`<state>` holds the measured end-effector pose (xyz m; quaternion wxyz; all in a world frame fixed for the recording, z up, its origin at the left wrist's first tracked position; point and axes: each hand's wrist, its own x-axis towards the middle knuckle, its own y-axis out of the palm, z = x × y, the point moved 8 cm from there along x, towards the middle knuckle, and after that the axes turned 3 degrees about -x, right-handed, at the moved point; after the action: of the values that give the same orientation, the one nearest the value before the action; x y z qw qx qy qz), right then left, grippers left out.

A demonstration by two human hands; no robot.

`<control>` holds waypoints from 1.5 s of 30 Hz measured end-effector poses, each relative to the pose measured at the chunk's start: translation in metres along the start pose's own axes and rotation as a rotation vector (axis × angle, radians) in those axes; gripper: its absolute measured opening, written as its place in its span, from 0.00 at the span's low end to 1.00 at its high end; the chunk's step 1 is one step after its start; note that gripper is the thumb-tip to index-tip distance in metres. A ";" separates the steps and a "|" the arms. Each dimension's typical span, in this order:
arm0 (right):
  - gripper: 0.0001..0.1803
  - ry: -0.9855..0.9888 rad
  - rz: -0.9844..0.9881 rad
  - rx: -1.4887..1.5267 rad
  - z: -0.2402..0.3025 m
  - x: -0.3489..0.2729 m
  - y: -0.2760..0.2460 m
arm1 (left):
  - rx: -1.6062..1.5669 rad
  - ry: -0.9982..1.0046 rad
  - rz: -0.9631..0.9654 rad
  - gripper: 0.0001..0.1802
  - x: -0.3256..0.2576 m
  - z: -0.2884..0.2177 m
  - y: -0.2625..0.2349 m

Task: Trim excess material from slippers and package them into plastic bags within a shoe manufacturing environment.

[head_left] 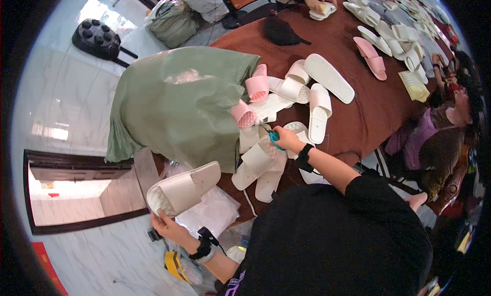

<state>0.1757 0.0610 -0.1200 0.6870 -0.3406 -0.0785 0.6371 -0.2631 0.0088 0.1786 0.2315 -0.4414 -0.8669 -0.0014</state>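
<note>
White slipper (pixel 183 189) grasped in left hand (pixel 169 227); right hand (pixel 287 139) grip clenched on teal scissors (pixel 274 138).

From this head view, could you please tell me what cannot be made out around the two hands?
- Scissors: blades too small, handles mostly covered by the right hand.
- Green sack: contents hidden, only pink slippers poke out.
- Left hand: fingers hidden under the white slipper.
- Far slippers: bent, tiny near the rim.
</note>
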 end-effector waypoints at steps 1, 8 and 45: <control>0.37 -0.031 -0.066 -0.162 0.004 0.003 0.000 | 0.089 -0.021 0.003 0.19 -0.002 0.016 -0.007; 0.30 -0.244 0.140 0.304 0.035 -0.014 0.004 | -0.305 -0.459 -0.085 0.18 -0.026 0.117 -0.038; 0.22 -0.633 0.141 0.911 0.124 -0.175 -0.175 | -1.086 -1.287 0.591 0.21 -0.167 0.139 0.174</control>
<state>0.2217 -0.0482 0.1305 0.6633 0.1941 0.0253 0.7223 -0.1014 0.0162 -0.0474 -0.5503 -0.6111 -0.5595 -0.1038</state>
